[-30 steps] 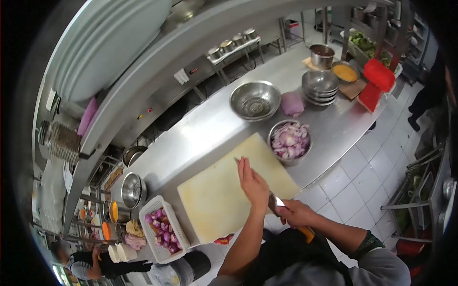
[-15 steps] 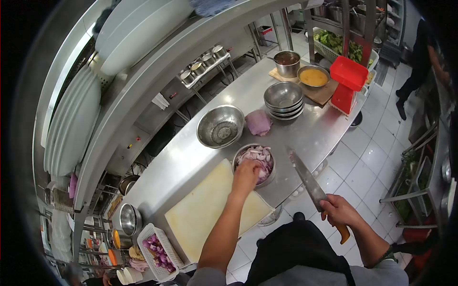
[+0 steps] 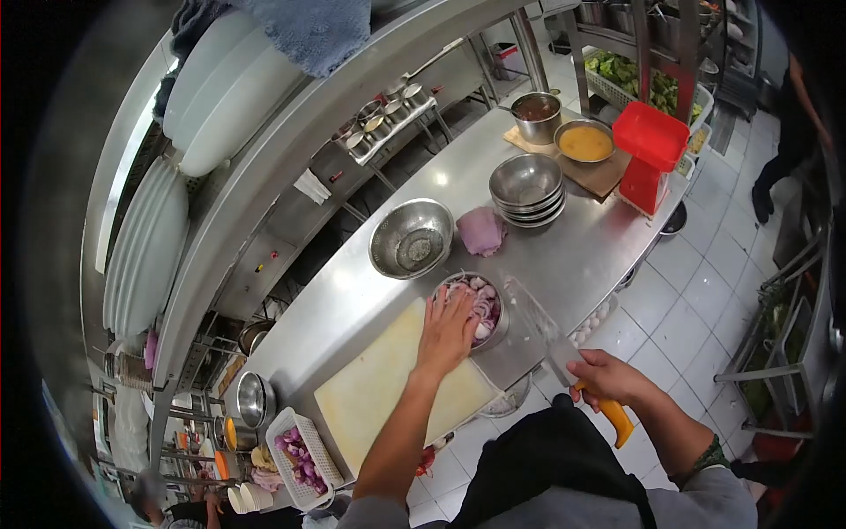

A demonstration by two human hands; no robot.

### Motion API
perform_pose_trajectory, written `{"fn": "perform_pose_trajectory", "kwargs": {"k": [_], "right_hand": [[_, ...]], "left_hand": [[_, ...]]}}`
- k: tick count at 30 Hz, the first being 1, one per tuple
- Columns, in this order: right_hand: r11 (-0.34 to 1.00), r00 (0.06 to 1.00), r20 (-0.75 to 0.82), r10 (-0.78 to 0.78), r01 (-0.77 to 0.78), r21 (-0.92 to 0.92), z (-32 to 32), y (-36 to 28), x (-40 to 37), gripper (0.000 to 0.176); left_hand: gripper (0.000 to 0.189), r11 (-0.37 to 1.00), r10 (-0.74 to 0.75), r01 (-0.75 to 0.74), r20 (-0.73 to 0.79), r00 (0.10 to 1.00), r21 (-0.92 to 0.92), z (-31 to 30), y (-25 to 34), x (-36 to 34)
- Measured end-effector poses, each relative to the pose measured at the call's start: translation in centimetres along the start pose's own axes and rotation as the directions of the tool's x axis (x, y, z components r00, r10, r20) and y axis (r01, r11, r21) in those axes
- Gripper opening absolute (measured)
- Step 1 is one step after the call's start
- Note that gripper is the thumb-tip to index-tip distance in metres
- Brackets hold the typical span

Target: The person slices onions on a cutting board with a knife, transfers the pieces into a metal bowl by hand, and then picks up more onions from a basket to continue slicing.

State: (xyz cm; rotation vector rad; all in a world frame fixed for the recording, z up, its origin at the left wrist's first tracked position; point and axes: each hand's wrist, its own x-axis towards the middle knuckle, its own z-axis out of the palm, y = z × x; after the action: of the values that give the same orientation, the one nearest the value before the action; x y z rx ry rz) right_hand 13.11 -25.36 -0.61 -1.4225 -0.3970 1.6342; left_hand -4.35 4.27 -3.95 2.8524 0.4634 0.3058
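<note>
My left hand (image 3: 448,331) lies with fingers spread on the sliced red onions (image 3: 484,309) in a steel bowl (image 3: 501,328), above the right corner of the pale cutting board (image 3: 397,379). Wrapped round the yellow handle of a large knife (image 3: 551,346) is my right hand (image 3: 604,377); the blade points away from me, over the counter's front edge. Beyond the bowl sit a steel colander (image 3: 411,238) and a folded purple cloth (image 3: 481,231). A white basket (image 3: 328,463) at the lower left holds purple onions.
Stacked steel bowls (image 3: 526,183), a pot (image 3: 537,119), a bowl of yellow liquid (image 3: 585,143) and a red scale (image 3: 650,141) stand farther along the counter (image 3: 582,256). A shelf with plates (image 3: 145,256) runs at left. Another person's leg (image 3: 775,172) shows at far right.
My left hand has gone from bunched fingers in the onions to a spread hand over them. The knife has shifted slightly left and nearer the bowl. The camera view has moved a little.
</note>
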Motion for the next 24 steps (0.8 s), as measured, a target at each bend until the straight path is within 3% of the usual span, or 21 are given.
{"fn": "perform_pose_trajectory", "kwargs": {"k": [1,4,5,8,11,14,17,20,23,24], "right_hand": [[0.999,0.999,0.033,0.017,-0.018,0.035,0.1,-0.3,0.4,0.024],[0.993,0.981,0.19,0.027,-0.048,0.105,0.3,-0.4,2.2,0.025],[0.991,0.97,0.243,0.019,-0.051,0.125,0.2,-0.4,2.5,0.027],[0.996,0.963,0.256,0.09,-0.094,0.004,-0.3,-1.3,1.5,0.028],[0.98,0.968,0.215,0.129,-0.092,-0.174,-1.3,-1.0,-0.7,0.03],[0.966,0.988,0.091,0.125,-0.101,-0.239,-2.0,-1.1,-3.4,0.029],[0.974,0.997,-0.015,0.071,-0.073,-0.213,-2.5,-0.7,-4.1,0.029],[0.977,0.999,-0.038,0.017,-0.025,-0.214,-2.1,-1.0,-4.4,0.027],[0.961,0.998,-0.062,-0.004,-0.014,-0.277,-1.5,-1.7,-4.8,0.026],[0.952,0.997,-0.075,-0.003,-0.02,-0.305,-1.3,-1.7,-4.8,0.026]], "left_hand": [[0.05,1.0,0.004,-0.004,-0.061,0.998,0.0,-0.9,1.2,-0.2],[0.053,0.985,0.165,-0.158,0.109,0.98,-0.071,-1.4,5.8,-0.5],[0.054,0.989,0.142,-0.134,0.147,0.979,-0.063,-1.5,6.1,-0.4],[0.053,0.999,-0.01,0.008,0.04,0.999,0.054,-0.4,2.5,-0.2],[0.054,0.985,-0.139,0.137,0.004,0.99,0.107,-1.4,-1.3,-0.3],[0.054,0.965,-0.245,0.221,-0.178,0.953,-0.143,-0.6,-3.4,-0.5],[0.052,0.954,-0.203,0.18,-0.071,0.977,-0.24,1.8,-3.0,-0.1],[0.046,0.98,-0.083,0.054,-0.147,0.986,-0.192,2.6,-2.6,0.6],[0.039,0.918,-0.288,0.205,-0.216,0.933,-0.34,-2.6,-1.4,0.0],[0.036,0.948,-0.198,0.148,-0.156,0.968,-0.282,-2.0,-2.0,-0.4]]}}
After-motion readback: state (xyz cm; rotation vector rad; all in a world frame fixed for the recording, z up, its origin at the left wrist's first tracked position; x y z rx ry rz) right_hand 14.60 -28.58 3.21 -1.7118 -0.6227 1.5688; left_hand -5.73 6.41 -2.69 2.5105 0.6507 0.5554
